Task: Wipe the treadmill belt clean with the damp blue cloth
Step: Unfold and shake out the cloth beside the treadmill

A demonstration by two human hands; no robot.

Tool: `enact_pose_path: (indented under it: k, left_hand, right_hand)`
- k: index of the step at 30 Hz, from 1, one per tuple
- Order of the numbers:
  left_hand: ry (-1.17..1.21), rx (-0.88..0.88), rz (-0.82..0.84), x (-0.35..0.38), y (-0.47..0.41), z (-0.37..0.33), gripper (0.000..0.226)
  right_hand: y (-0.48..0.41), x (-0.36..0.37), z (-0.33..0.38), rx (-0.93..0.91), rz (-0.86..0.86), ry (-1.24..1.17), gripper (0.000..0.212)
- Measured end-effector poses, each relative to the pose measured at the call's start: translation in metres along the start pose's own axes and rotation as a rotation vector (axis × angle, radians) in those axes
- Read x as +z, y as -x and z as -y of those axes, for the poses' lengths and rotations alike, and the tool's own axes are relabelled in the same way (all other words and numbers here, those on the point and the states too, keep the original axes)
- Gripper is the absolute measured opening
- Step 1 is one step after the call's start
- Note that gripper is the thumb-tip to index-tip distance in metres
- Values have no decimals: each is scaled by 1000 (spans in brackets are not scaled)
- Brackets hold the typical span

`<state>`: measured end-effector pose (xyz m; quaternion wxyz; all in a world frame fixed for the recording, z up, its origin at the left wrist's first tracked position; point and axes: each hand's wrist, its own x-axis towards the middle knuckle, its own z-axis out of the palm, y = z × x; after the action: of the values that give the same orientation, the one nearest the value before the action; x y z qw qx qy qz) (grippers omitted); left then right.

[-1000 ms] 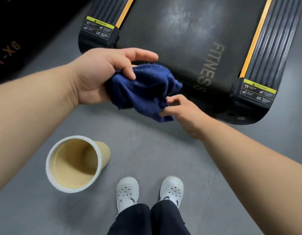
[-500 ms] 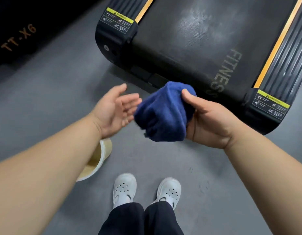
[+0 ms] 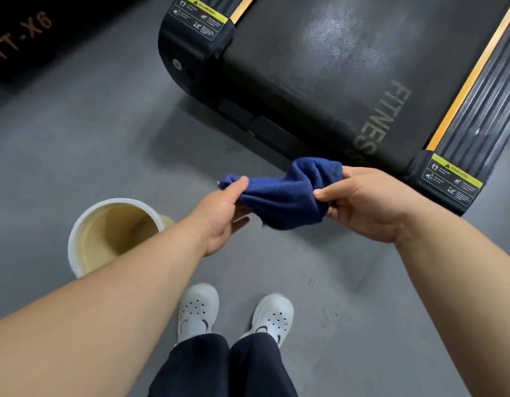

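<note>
The blue cloth (image 3: 285, 193) hangs bunched between both hands above the grey floor, just in front of the treadmill's rear end. My left hand (image 3: 222, 216) pinches the cloth's left corner with thumb and fingers. My right hand (image 3: 365, 202) grips the right end, fingers curled round it. The black treadmill belt (image 3: 319, 70) runs up and right, with dusty smudges near its middle and the word FITNESS printed on it. Orange strips and ribbed side rails (image 3: 483, 110) border it.
A white bucket (image 3: 76, 239) with a beige inside stands on the floor at the left, partly behind my left forearm. My white shoes (image 3: 197, 309) are below the hands. A dark machine marked TT-X6 (image 3: 21, 32) sits at the upper left.
My left hand, open half a second ago, has taken hold of the cloth's left corner. The cloth is now stretched between both hands. The view shifted down and left.
</note>
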<state>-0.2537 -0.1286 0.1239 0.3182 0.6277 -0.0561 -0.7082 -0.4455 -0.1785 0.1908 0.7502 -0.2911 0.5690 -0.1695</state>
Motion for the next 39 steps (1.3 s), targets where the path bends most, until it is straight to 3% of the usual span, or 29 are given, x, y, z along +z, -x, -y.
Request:
enact_pose_path:
  k: [4,6,8,10,12,15,17,19,20,22,23,25,30,34,39]
  left_hand:
    - [47,44,-40,-16,-2,-15,22]
    - [24,40,-10,-21,1,-18,14]
    - [15,72,-45,-25,2,-21,26]
    - [-62,138,-90,-30,1,-23,45]
    - [-290,227,-88,-36,1,-27,50]
    - [-829,380,-167,-46,2,-36,52]
    - [-1160,473,-226,-53,3,-42,44]
    - [-1346,546,-236,-60,2,-46,37]
    - [-1409,573,-237,-64,1,-48,35]
    - [-1502,579,-239,-72,-1,-50,29]
    - [-1529,577,-257,-76,-2,-52,25]
    - [-1523,567,-317,-85,-2,-56,21]
    - [-1310,494,-396,-95,2,-52,32]
    - [-1132,433,-506,-71,19,-29,36]
    - [-1014,384,-227,-55,38,8,22]
  right_hand:
    - [-15,-19,-13,6,-443,221,19]
    - [-22,-28,-21,-16,-641,317,20]
    - [-24,-32,-26,-69,-754,420,28]
    - [-26,-32,-31,-138,-717,499,19]
    - [-30,-32,-37,-145,-634,488,23]
    - [-30,-32,-45,-61,-489,369,28]
    - [-26,-34,-50,-43,-295,367,12]
    - [-20,-35,-50,12,-111,605,29]
    - [-21,-36,-51,39,-69,854,32]
    - [-21,-29,-48,54,-79,1244,18]
    - [-21,-26,-45,37,-107,1289,14]
    - [-23,-24,-45,-9,-193,1166,19]
    - [-24,10,-54,-89,-352,483,20]
    - [-22,67,-77,-48,-254,108,16]
    - [-23,120,-98,78,-144,-267,15]
